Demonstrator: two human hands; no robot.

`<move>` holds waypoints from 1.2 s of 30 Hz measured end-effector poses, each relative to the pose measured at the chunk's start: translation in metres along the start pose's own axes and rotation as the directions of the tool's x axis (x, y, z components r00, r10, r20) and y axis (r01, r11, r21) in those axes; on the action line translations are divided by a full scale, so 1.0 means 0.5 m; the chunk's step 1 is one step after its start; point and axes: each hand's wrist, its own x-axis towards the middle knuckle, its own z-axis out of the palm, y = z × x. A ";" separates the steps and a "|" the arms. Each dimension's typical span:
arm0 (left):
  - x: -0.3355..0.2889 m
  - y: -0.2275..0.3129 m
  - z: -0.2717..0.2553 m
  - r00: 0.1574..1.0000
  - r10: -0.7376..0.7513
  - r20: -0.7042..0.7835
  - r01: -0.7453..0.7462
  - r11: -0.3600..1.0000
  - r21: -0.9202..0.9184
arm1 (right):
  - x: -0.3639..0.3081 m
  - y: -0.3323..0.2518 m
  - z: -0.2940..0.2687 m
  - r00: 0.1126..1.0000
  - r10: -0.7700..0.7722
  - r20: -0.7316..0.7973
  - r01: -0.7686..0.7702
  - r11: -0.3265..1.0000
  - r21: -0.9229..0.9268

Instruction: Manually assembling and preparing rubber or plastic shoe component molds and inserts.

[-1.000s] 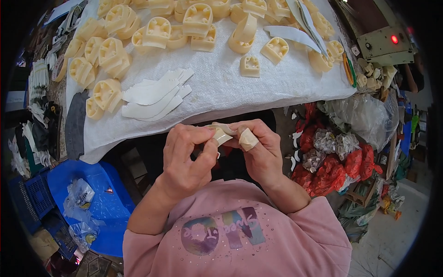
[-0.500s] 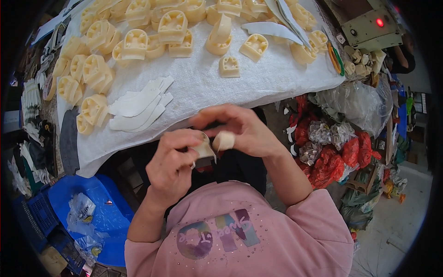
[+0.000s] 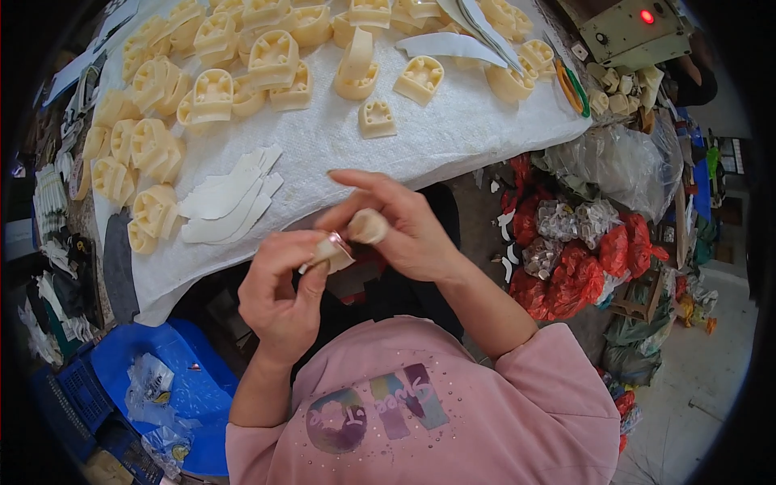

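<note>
My left hand (image 3: 279,283) pinches a small pale heel block (image 3: 330,252) between thumb and fingers, just off the cloth's front edge. A glossy, curved pale strip shows along the block's side. My right hand (image 3: 404,230) is close against the block, its index finger stretched out and its fingers apart. A beige wrap (image 3: 368,226) covers the right thumb's tip. Some right fingertips are hidden behind the block. Beyond my hands, a white cloth (image 3: 323,153) bears a fan of white cut pieces (image 3: 230,198) and a single small cream heel block (image 3: 377,119).
Many cream heel blocks (image 3: 158,149) crowd the cloth's far and left sides. Scissors with green and orange handles (image 3: 575,89) lie at its right edge. Red plastic bags (image 3: 566,283) sit at right, below a machine with a red light (image 3: 634,36). A blue plastic chair (image 3: 174,356) stands lower left.
Both hands have shifted slightly left with the heel block, which has turned. My right index finger has straightened outward, and the wrapped thumb has risen beside the block.
</note>
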 end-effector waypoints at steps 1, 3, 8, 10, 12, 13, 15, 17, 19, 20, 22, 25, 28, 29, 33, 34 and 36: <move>-0.001 0.010 0.010 0.979 -0.150 -0.141 0.136 0.985 -0.106 | 0.000 0.002 -0.003 0.994 -0.109 -0.026 0.108 0.994 -0.022; 0.000 0.018 0.010 0.911 -0.351 -0.217 0.290 0.918 -0.269 | 0.003 0.001 -0.003 0.975 -0.217 -0.044 0.216 0.975 -0.044; -0.003 0.017 0.020 0.932 -0.328 -0.155 0.276 0.919 -0.283 | 0.006 -0.019 0.026 0.891 -0.454 0.027 0.420 0.799 -0.430; -0.004 0.016 0.019 0.934 -0.322 -0.156 0.264 0.914 -0.307 | 0.009 -0.019 0.034 0.891 -0.455 -0.013 0.381 0.761 -0.525; -0.002 0.013 0.016 0.911 -0.381 -0.160 0.316 0.892 -0.323 | 0.007 -0.014 0.035 0.924 -0.378 -0.050 0.335 0.866 -0.372; 0.001 0.015 0.016 0.909 -0.381 -0.167 0.316 0.893 -0.319 | 0.007 -0.012 0.035 0.953 -0.293 -0.076 0.272 0.939 -0.211; 0.007 0.022 0.019 0.926 -0.365 -0.099 0.324 0.900 -0.290 | 0.009 -0.013 0.029 0.916 -0.399 -0.043 0.349 0.846 -0.402; 0.000 0.022 0.022 0.935 -0.336 -0.111 0.306 0.926 -0.222 | 0.007 -0.015 0.031 0.871 -0.492 0.005 0.404 0.711 -0.576; -0.003 0.015 0.023 0.964 -0.230 -0.133 0.222 0.972 -0.071 | 0.003 -0.023 0.035 0.826 -0.562 0.045 0.451 0.612 -0.649; -0.001 0.014 0.017 0.963 -0.232 -0.135 0.224 0.972 -0.070 | 0.002 -0.020 0.027 0.827 -0.560 0.047 0.452 0.613 -0.648; 0.003 0.009 0.001 0.977 -0.173 -0.125 0.174 0.985 -0.001 | 0.002 -0.012 0.003 0.904 -0.411 0.113 0.425 0.849 -0.315; 0.009 -0.001 -0.010 0.995 -0.023 -0.093 0.033 0.993 0.110 | 0.002 -0.019 -0.010 0.977 -0.214 -0.024 0.214 0.976 0.028; 0.008 -0.003 -0.008 0.993 0.116 -0.026 -0.107 0.968 0.229 | 0.012 -0.047 -0.020 0.999 0.009 0.051 -0.014 0.996 0.084; 0.007 -0.007 -0.008 0.987 0.161 -0.015 -0.153 0.960 0.235 | 0.013 -0.051 -0.022 0.983 0.118 0.139 -0.135 0.983 0.123; 0.004 -0.004 -0.016 0.991 0.082 -0.104 -0.081 0.997 0.013 | 0.007 -0.037 -0.025 0.946 -0.315 0.078 0.324 0.900 -0.293; 0.004 -0.005 -0.016 0.991 0.080 -0.106 -0.079 0.997 0.017 | 0.009 -0.037 -0.022 0.946 -0.315 0.081 0.324 0.901 -0.289; 0.003 -0.010 -0.013 0.888 -0.418 0.193 0.460 0.825 -0.330 | 0.012 -0.035 -0.011 0.845 -0.528 0.084 0.509 0.746 -0.429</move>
